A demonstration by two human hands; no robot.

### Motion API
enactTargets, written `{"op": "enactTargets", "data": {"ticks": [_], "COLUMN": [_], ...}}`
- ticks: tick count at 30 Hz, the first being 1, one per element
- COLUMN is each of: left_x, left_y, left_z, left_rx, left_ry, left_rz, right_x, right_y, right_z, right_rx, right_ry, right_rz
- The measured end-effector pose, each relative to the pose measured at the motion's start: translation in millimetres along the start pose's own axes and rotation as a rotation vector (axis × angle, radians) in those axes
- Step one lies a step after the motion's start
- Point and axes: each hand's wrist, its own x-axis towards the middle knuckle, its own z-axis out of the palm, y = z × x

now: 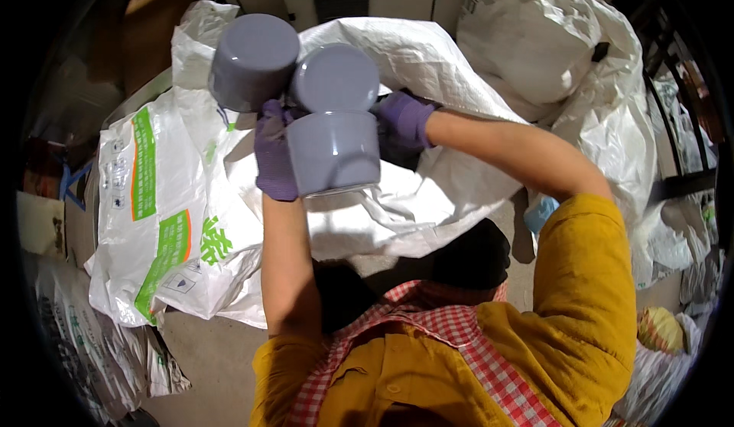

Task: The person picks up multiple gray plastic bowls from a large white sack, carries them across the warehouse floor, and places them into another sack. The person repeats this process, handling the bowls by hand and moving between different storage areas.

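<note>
Three glossy grey-purple plastic tubs cluster in the middle of the head view. The nearest tub [334, 152] is tilted, its side toward me. Against its far edge rests a second tub [336, 77], and a third tub [256, 56] is at the far left, flat base up. My left hand [277, 152], in a purple glove, is closed along the left side of the nearest tub. On the right side my right hand [405, 120], gloved alike, presses with bent fingers where the two nearer tubs meet; its fingertips are partly hidden. Beneath everything spreads a white woven sack [420, 205].
A white bag with green printed bands [164, 220] lies to the left. Another bulky white sack [527, 41] stands at the far right. Behind is a pale panel with a dark vent [342, 3]. A dark metal rack [680, 121] stands at the right edge.
</note>
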Motion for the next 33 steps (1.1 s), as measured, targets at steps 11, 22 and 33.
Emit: {"op": "enactTargets", "data": {"ticks": [11, 22, 33], "left_x": [-31, -44, -38], "left_y": [28, 28, 21], "left_z": [30, 44, 37], "left_rx": [-0.142, -0.084, -0.087], "left_ry": [-0.013, 0.087, 0.040], "left_rz": [-0.126, -0.089, -0.137], "right_x": [-124, -102, -99], "right_y": [-35, -5, -18], "right_z": [-59, 37, 23], "right_rx": [1.934, 1.887, 1.968], "right_ry": [0.442, 0.633, 0.597], "right_rz": [0.459, -0.039, -0.381]}}
